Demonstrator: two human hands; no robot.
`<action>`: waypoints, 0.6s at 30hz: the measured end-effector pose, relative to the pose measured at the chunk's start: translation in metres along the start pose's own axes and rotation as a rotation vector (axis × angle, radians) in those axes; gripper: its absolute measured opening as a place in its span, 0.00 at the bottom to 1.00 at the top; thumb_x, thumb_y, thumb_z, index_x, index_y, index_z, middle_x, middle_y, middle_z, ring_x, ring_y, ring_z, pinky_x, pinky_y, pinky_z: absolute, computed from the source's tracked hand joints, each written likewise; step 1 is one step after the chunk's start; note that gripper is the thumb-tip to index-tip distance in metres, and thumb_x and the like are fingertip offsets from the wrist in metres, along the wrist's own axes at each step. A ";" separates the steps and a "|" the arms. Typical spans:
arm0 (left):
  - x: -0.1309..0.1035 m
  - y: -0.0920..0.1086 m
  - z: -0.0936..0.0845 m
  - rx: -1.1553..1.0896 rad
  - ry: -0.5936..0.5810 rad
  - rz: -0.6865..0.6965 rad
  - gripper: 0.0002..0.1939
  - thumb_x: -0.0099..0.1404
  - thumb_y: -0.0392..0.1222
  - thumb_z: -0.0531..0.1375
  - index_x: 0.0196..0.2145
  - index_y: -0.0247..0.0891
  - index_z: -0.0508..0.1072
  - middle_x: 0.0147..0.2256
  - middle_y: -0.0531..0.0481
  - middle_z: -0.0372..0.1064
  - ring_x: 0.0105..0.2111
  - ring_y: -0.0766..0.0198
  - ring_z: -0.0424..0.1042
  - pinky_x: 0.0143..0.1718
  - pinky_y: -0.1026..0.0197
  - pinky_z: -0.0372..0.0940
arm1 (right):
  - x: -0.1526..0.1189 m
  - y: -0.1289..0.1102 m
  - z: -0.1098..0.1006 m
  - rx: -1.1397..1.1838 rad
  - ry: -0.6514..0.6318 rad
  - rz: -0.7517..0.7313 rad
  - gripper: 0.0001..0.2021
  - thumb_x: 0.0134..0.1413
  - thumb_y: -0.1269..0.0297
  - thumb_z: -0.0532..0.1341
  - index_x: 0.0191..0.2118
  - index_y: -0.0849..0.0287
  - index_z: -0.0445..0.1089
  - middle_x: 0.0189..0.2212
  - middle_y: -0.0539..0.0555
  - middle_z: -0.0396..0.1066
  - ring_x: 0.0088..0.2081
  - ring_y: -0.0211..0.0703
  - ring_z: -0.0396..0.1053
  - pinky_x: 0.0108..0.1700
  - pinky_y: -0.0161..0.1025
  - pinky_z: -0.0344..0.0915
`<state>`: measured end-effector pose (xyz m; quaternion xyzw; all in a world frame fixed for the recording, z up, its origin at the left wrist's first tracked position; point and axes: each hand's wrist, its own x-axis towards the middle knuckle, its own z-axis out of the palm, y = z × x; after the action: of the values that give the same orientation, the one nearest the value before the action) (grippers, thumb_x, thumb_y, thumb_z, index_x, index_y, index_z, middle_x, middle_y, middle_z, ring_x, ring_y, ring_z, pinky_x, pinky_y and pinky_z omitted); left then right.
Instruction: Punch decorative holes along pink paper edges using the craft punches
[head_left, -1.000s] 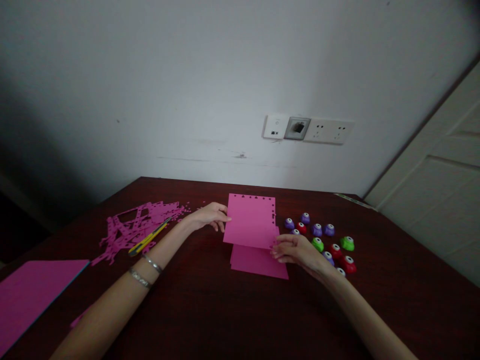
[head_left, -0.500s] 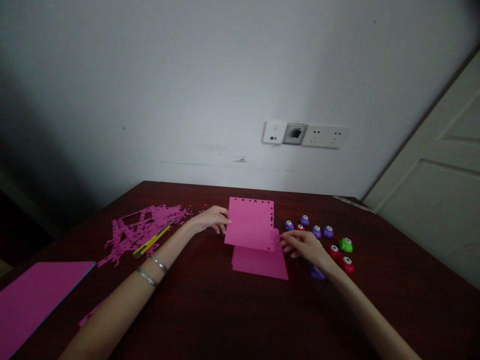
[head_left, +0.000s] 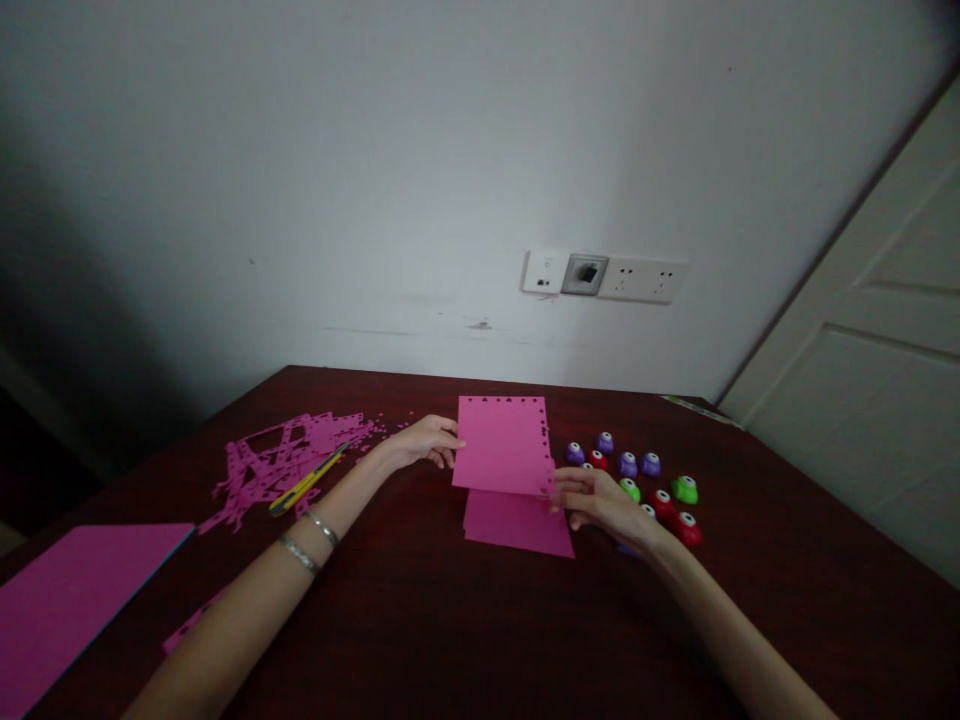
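Observation:
A pink sheet (head_left: 499, 445) with small shapes punched along its top and right edges is raised over other pink sheets (head_left: 517, 525) on the dark table. My left hand (head_left: 429, 441) pinches its left edge between thumb and fingers. At its lower right corner is my right hand (head_left: 589, 498), fingers closed on the edge of the sheet. Just right of that hand stand several small punches, among them a purple punch (head_left: 628, 464), a green punch (head_left: 684, 489) and a red punch (head_left: 687, 529).
Pink paper scraps (head_left: 277, 465) lie at the left with a yellow cutter knife (head_left: 307, 480) on them. A large pink stack (head_left: 90, 590) is at the table's left front. Behind the table (head_left: 420, 620) rises a wall with sockets (head_left: 637, 280).
My right hand has moved slightly left onto the sheet's lower right corner. The raised sheet has shifted a little. The whole view has turned slightly.

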<state>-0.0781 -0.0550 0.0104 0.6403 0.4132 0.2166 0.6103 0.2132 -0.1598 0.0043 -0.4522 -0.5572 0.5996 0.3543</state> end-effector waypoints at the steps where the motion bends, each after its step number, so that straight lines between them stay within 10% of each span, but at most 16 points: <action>1: 0.001 -0.002 0.000 -0.013 -0.009 -0.008 0.17 0.49 0.44 0.65 0.35 0.32 0.68 0.24 0.50 0.69 0.23 0.67 0.69 0.23 0.65 0.61 | 0.000 0.000 0.000 0.001 0.019 -0.002 0.14 0.40 0.66 0.66 0.37 0.63 0.71 0.31 0.54 0.73 0.27 0.34 0.68 0.23 0.28 0.64; 6: 0.003 -0.004 0.006 0.070 -0.016 -0.076 0.19 0.52 0.46 0.63 0.38 0.32 0.68 0.27 0.47 0.71 0.23 0.66 0.70 0.23 0.64 0.61 | 0.001 -0.002 0.001 0.061 0.089 0.004 0.12 0.42 0.60 0.66 0.31 0.65 0.72 0.24 0.53 0.72 0.24 0.33 0.68 0.23 0.28 0.65; 11: -0.004 0.015 0.033 0.615 0.518 0.237 0.18 0.55 0.48 0.60 0.39 0.33 0.69 0.29 0.47 0.70 0.28 0.64 0.68 0.29 0.61 0.60 | -0.001 -0.006 0.006 0.140 0.153 0.029 0.12 0.44 0.59 0.65 0.30 0.64 0.73 0.24 0.54 0.73 0.23 0.33 0.69 0.21 0.27 0.65; 18: -0.021 0.039 0.104 0.830 0.260 0.735 0.11 0.59 0.46 0.59 0.37 0.37 0.74 0.36 0.48 0.71 0.38 0.63 0.66 0.41 0.59 0.61 | -0.002 -0.009 0.016 0.168 0.192 0.029 0.11 0.45 0.59 0.65 0.30 0.63 0.72 0.24 0.54 0.73 0.23 0.33 0.69 0.20 0.27 0.65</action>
<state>0.0020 -0.1311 0.0359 0.8962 0.2854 0.3111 0.1365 0.1979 -0.1665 0.0130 -0.4843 -0.4622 0.6030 0.4338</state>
